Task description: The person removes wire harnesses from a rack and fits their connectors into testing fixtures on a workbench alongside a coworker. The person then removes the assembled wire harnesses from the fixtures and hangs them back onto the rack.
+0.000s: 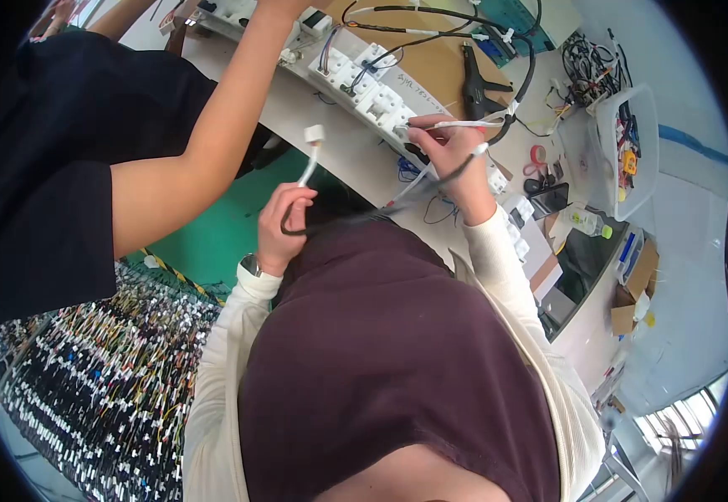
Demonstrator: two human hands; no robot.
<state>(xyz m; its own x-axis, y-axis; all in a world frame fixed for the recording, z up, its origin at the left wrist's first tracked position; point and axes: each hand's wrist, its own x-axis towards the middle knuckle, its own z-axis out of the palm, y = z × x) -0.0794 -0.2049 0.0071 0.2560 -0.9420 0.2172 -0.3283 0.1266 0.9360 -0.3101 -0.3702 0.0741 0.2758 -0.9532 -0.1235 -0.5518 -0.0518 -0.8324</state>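
My left hand (283,224) is closed round a cable, whose short white end (308,167) stands up from the fingers to a white connector (315,134). The cable's black part (356,219) loops below that hand and runs, blurred, up toward my right hand. My right hand (456,155) is above the row of white sockets (381,105) on the bench, its fingertips pinched at a white-sheathed cable (473,124). The tip between those fingers is partly hidden, close to a socket. A thick black wire harness (534,71) curves behind this hand.
A co-worker's bare arm (234,109) reaches across at left. On the bench are a black glue-gun-shaped tool (474,84), red tape (538,154), a phone (551,201) and a clear plastic bin (602,159). Many bundled wires with connectors (105,385) hang at lower left.
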